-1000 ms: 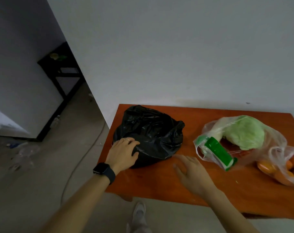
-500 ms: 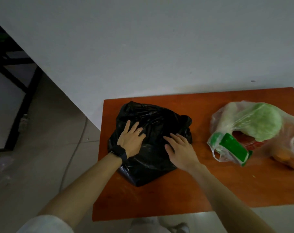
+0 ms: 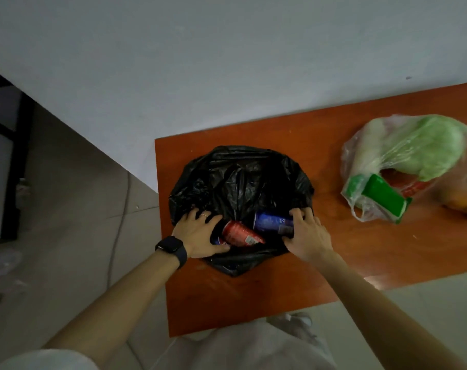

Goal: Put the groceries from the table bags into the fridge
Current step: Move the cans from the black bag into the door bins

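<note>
On the orange-brown wooden table (image 3: 294, 284), a crumpled black plastic bag (image 3: 237, 180) is gripped at its mouth by the left hand (image 3: 197, 236) and right hand (image 3: 307, 236), with a red drink can (image 3: 239, 233) and blue drink can (image 3: 271, 221) lying inside.

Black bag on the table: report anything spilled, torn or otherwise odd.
Nothing stands out. The black bag lies on the table, its mouth held apart by the left hand and right hand. A red can and blue can lie on their sides inside, no spill visible.
</note>
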Action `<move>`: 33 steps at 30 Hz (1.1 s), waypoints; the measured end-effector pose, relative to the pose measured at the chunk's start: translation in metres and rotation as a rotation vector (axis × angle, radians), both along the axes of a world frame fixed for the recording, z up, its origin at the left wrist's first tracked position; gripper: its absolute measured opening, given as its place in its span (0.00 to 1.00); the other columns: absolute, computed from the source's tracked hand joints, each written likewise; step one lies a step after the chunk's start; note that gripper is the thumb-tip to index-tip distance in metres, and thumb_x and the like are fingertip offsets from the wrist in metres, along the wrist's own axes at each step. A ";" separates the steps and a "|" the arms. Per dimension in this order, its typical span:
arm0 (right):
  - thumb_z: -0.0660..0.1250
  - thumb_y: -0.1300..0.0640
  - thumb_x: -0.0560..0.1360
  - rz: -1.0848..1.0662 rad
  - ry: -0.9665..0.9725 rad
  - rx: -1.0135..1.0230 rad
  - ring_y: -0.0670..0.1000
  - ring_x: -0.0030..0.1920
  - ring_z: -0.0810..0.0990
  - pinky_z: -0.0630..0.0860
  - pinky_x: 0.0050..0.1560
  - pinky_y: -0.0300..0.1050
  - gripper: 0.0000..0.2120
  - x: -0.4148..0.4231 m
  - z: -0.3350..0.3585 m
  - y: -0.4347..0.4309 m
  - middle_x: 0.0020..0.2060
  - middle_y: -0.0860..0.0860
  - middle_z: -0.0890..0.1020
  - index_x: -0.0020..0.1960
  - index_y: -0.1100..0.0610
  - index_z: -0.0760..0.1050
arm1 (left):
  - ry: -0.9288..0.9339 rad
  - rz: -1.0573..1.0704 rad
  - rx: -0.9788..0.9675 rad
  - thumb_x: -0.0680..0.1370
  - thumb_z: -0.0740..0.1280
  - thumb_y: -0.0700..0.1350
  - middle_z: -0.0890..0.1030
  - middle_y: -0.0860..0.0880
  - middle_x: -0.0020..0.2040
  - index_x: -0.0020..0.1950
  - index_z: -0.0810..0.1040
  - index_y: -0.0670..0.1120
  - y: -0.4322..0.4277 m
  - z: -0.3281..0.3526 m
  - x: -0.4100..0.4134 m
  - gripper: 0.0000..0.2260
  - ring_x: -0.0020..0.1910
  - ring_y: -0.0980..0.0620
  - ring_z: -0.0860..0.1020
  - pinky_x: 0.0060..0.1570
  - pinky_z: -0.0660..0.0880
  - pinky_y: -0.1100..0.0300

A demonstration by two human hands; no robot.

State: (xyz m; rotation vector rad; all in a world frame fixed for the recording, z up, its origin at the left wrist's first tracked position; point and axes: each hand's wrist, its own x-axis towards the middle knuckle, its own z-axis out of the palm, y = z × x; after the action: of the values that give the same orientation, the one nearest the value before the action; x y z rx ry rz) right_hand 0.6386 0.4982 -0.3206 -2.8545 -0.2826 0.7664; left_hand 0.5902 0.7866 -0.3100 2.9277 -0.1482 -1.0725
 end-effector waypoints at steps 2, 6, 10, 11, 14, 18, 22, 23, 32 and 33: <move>0.71 0.47 0.70 -0.034 0.058 -0.057 0.62 0.63 0.72 0.77 0.55 0.57 0.37 0.003 -0.004 -0.007 0.64 0.55 0.66 0.74 0.52 0.58 | -0.069 0.041 -0.019 0.75 0.52 0.74 0.62 0.47 0.78 0.80 0.55 0.54 -0.006 0.001 0.006 0.39 0.75 0.40 0.59 0.72 0.59 0.45; 0.71 0.49 0.70 -0.115 0.207 -0.118 0.63 0.67 0.70 0.73 0.64 0.61 0.39 -0.005 -0.017 -0.025 0.66 0.56 0.66 0.75 0.51 0.57 | -0.296 -0.114 -0.035 0.80 0.58 0.63 0.67 0.46 0.74 0.78 0.61 0.50 -0.032 0.003 0.020 0.30 0.74 0.44 0.61 0.73 0.58 0.48; 0.73 0.47 0.70 -0.175 0.069 -0.056 0.62 0.68 0.67 0.70 0.66 0.59 0.40 -0.013 -0.025 -0.027 0.69 0.57 0.67 0.76 0.51 0.58 | -0.196 -0.315 -0.079 0.75 0.66 0.54 0.69 0.47 0.71 0.76 0.64 0.50 -0.060 -0.003 0.033 0.31 0.69 0.44 0.67 0.68 0.63 0.50; 0.74 0.44 0.69 -0.163 -0.009 -0.042 0.61 0.68 0.66 0.69 0.65 0.58 0.41 -0.013 -0.025 -0.025 0.70 0.56 0.67 0.76 0.51 0.59 | -0.137 -0.325 -0.058 0.73 0.67 0.52 0.70 0.46 0.71 0.75 0.63 0.50 -0.065 -0.006 0.034 0.31 0.68 0.44 0.68 0.68 0.64 0.49; 0.74 0.41 0.69 -0.085 -0.153 -0.004 0.59 0.68 0.65 0.68 0.64 0.55 0.41 -0.010 -0.025 -0.020 0.70 0.53 0.67 0.76 0.50 0.62 | -0.027 -0.261 -0.018 0.72 0.69 0.52 0.71 0.45 0.68 0.74 0.64 0.48 -0.068 -0.016 0.036 0.32 0.66 0.42 0.70 0.65 0.67 0.46; 0.74 0.43 0.70 -0.019 -0.088 0.017 0.59 0.71 0.64 0.67 0.66 0.56 0.41 -0.003 -0.027 -0.016 0.72 0.52 0.66 0.77 0.50 0.60 | 0.030 -0.215 -0.035 0.71 0.70 0.62 0.72 0.47 0.66 0.72 0.66 0.51 -0.054 -0.021 0.042 0.34 0.65 0.43 0.71 0.62 0.69 0.47; 0.74 0.46 0.70 0.021 -0.131 0.015 0.60 0.71 0.64 0.67 0.66 0.57 0.39 -0.001 -0.030 -0.012 0.72 0.52 0.67 0.76 0.50 0.61 | 0.106 -0.158 -0.084 0.72 0.72 0.61 0.71 0.49 0.68 0.74 0.64 0.52 -0.043 -0.021 0.045 0.35 0.66 0.45 0.70 0.61 0.70 0.48; 0.73 0.46 0.70 0.049 -0.150 0.003 0.60 0.71 0.63 0.67 0.66 0.57 0.39 -0.002 -0.031 -0.010 0.72 0.53 0.67 0.77 0.50 0.61 | 0.113 -0.160 -0.089 0.72 0.72 0.60 0.71 0.48 0.67 0.74 0.64 0.51 -0.044 -0.021 0.046 0.34 0.66 0.45 0.70 0.60 0.71 0.48; 0.72 0.47 0.73 0.172 -0.166 -0.105 0.59 0.69 0.67 0.67 0.67 0.55 0.39 0.002 -0.037 0.006 0.70 0.52 0.69 0.78 0.51 0.57 | 0.000 -0.143 -0.172 0.65 0.76 0.62 0.72 0.48 0.58 0.62 0.68 0.50 -0.043 -0.010 0.050 0.33 0.54 0.46 0.74 0.45 0.75 0.53; 0.72 0.46 0.73 0.157 -0.145 -0.074 0.59 0.68 0.68 0.68 0.66 0.55 0.39 0.004 -0.037 0.005 0.70 0.52 0.69 0.78 0.52 0.57 | -0.008 -0.101 -0.220 0.64 0.77 0.61 0.70 0.49 0.57 0.62 0.68 0.51 -0.043 -0.004 0.051 0.33 0.51 0.46 0.74 0.45 0.76 0.52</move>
State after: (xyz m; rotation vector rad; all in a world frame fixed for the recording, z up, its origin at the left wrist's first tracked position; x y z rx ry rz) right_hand 0.6431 0.5031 -0.3577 -2.9912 -0.5140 0.6082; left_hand 0.6416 0.7436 -0.3145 2.7531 -0.3923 -0.9856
